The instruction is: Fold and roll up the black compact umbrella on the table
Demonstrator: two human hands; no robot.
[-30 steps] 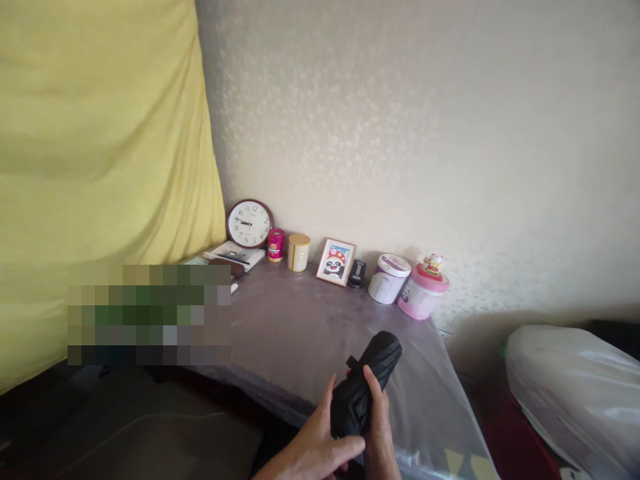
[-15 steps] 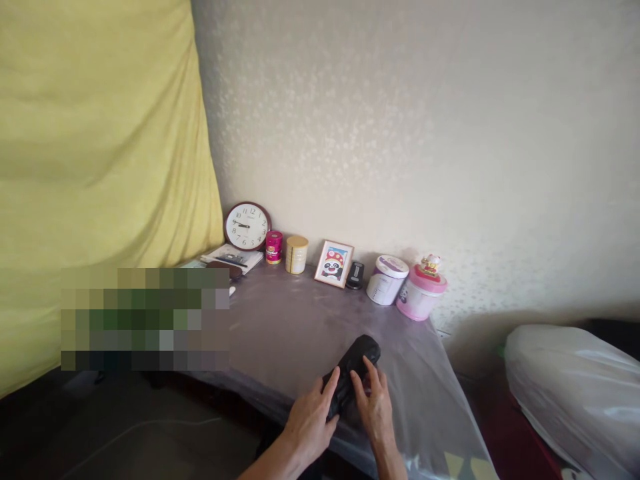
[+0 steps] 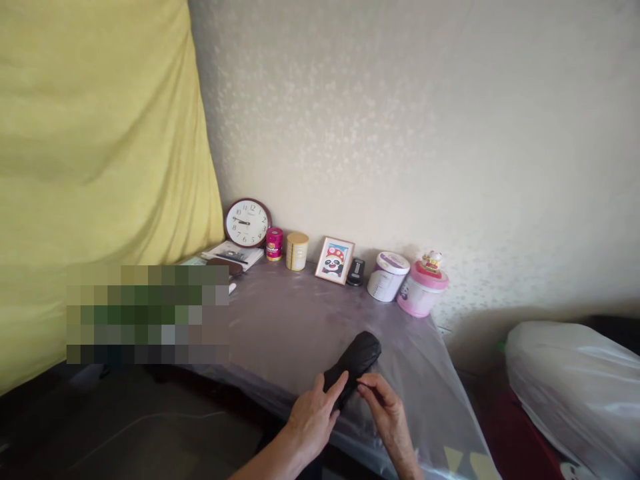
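A black, elongated fabric bundle that looks like a folded umbrella (image 3: 361, 350) lies slantwise on the covered table, its rounded end pointing away to the right. My left hand (image 3: 316, 408) is closed round its near part, with the index finger stretched over the top. At the bundle's right side, my right hand (image 3: 384, 403) makes a pinch, thumb and index fingertip together. Whatever is between those fingertips is too small to name; it may be a thin strap. The near end of the bundle is hidden by my left hand.
Along the wall stand a round clock (image 3: 248, 223), a pink can (image 3: 274, 244), a yellow-lidded tin (image 3: 297, 252), a framed panda picture (image 3: 335, 260), a purple-white tub (image 3: 388, 277) and a pink tub (image 3: 423, 289) with a figurine. A yellow curtain (image 3: 100, 133) hangs left. A plastic-wrapped bundle (image 3: 575, 380) sits right.
My right hand has drawn back slightly to the right from the bundle's top, its fingers now in a pinch. My left index finger has slid further across the black fabric.
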